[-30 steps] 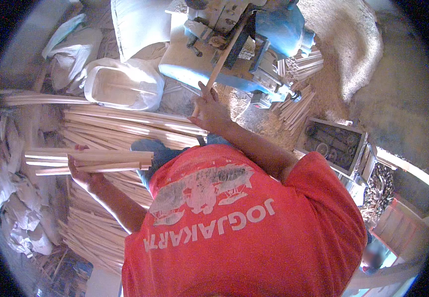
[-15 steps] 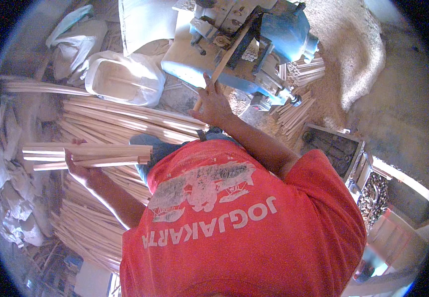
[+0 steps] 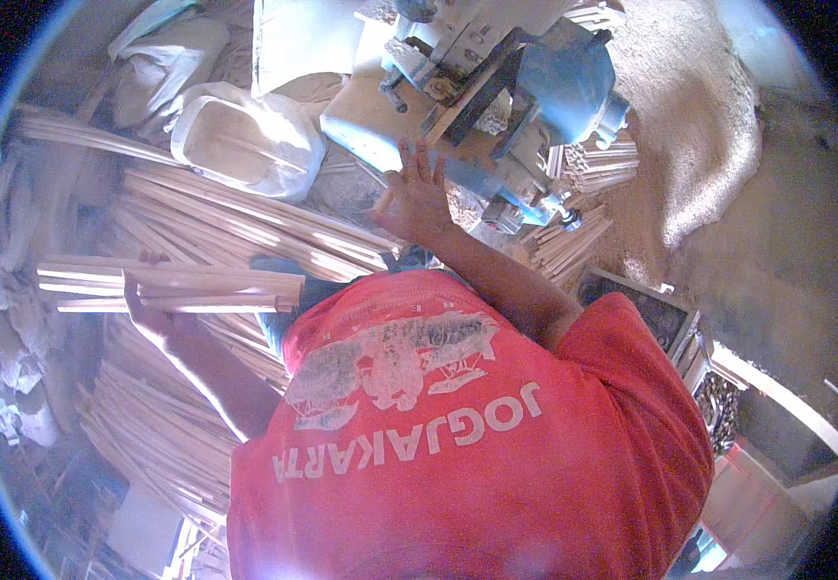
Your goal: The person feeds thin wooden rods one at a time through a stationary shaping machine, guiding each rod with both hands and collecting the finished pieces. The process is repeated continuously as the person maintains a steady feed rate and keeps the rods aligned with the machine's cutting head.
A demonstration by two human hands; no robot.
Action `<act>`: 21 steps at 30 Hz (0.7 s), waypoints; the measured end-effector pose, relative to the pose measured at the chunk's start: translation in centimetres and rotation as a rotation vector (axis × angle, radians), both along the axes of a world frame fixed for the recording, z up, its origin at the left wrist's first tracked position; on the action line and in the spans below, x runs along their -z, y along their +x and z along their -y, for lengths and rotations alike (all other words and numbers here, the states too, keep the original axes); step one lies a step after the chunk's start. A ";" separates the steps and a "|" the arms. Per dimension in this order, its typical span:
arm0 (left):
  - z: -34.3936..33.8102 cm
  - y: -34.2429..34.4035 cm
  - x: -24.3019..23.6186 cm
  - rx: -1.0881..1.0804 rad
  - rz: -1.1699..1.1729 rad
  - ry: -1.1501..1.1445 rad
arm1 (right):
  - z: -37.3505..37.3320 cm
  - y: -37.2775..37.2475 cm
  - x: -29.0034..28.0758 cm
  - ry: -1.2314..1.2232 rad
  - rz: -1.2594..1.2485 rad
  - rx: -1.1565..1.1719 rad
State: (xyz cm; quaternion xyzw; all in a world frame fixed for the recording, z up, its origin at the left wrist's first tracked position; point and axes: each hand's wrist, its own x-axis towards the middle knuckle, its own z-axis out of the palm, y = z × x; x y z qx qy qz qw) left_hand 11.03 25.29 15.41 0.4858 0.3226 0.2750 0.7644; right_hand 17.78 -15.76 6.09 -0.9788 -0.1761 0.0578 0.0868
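My left hand (image 3: 151,317) is wrapped around a small bundle of pale wooden strips (image 3: 216,288), held level over a larger spread of strips. The fingers of my right hand (image 3: 419,200) are spread, with nothing in them, close to the front edge of a blue woodworking machine (image 3: 361,126). Ahead of those fingertips, the end of a single wooden strip (image 3: 432,120) shows on the machine; how far it reaches inside is hidden.
Long wooden strips (image 3: 235,217) cover the floor at left. Beyond them stands a cut-open white plastic container (image 3: 191,130). Shorter strips (image 3: 573,244) lie right of the machine, beside heaped sawdust (image 3: 699,135). A dark tray (image 3: 646,309) sits near my right elbow.
My right hand has let go of the single strip and its fingers have spread. That strip has moved away from me into the machine. My left hand still holds the bundle.
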 end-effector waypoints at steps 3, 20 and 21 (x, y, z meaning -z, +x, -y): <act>2.8 -0.2 -2.3 -0.047 -0.053 -0.084 | 0.7 0.9 0.1 0.055 -0.026 -0.043; 9.2 1.7 -5.6 -0.177 0.015 0.083 | 0.7 9.4 2.6 0.249 0.097 -0.173; 8.6 1.5 -5.1 -0.143 0.008 0.149 | 0.7 9.3 2.8 0.267 0.130 -0.163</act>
